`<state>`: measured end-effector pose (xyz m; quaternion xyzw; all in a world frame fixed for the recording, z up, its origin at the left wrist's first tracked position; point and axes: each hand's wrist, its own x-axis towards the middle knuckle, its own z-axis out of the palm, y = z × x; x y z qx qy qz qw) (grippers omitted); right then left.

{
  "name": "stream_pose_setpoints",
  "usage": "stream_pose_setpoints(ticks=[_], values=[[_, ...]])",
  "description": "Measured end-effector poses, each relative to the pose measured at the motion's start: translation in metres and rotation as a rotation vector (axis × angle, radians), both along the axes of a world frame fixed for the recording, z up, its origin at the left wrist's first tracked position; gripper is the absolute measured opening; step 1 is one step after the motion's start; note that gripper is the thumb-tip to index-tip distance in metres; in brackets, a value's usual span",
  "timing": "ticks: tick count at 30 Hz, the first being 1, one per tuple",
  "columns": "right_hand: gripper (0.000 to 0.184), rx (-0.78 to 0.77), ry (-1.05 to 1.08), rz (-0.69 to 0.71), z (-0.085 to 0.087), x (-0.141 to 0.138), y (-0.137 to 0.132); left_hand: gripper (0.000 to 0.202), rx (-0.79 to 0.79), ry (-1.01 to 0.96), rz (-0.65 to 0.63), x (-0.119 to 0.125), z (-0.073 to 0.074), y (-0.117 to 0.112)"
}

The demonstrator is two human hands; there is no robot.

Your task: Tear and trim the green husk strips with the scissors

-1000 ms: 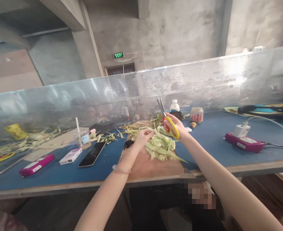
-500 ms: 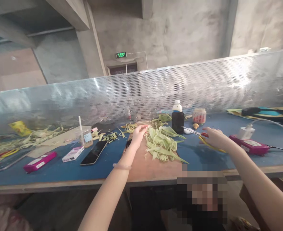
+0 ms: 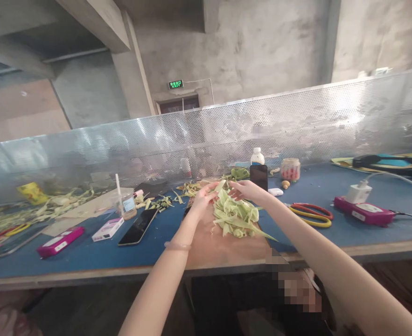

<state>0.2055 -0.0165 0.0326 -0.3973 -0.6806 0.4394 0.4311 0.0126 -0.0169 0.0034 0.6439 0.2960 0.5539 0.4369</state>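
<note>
A heap of pale green husk strips (image 3: 235, 215) lies on a brown wooden board (image 3: 212, 245) at the table's middle. My left hand (image 3: 203, 198) pinches the top end of a strip at the heap's far left edge. My right hand (image 3: 247, 189) reaches over the heap's far side, fingers curled onto the strips beside the left hand. The red and yellow scissors (image 3: 312, 213) lie flat on the blue table (image 3: 296, 233) to the right of the board, apart from both hands.
A perforated metal screen (image 3: 296, 126) runs along the table's far edge. A black phone (image 3: 137, 227), small boxes (image 3: 108, 228), a cup with a straw (image 3: 127, 203) and more husk scraps (image 3: 45, 205) lie left. A black phone on a stand (image 3: 259, 176), a bottle (image 3: 257, 156), a jar (image 3: 289, 169) and a magenta power strip (image 3: 363, 211) sit right.
My right hand set the scissors down on the table at the right, let go, and came back to the husk heap. My left hand stayed at the heap's far edge.
</note>
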Motion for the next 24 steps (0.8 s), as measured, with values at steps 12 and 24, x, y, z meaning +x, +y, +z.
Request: stream_pose_setpoints(ticks=[12, 24], values=[[0.021, 0.128, 0.407, 0.077, -0.025, -0.030, 0.034, 0.042, 0.349, 0.441, 0.333, 0.001, -0.004, 0.003], [0.023, 0.463, -0.021, -0.137, -0.017, -0.027, 0.023, 0.040, 0.123, 0.386, 0.158, -0.001, -0.005, 0.007]])
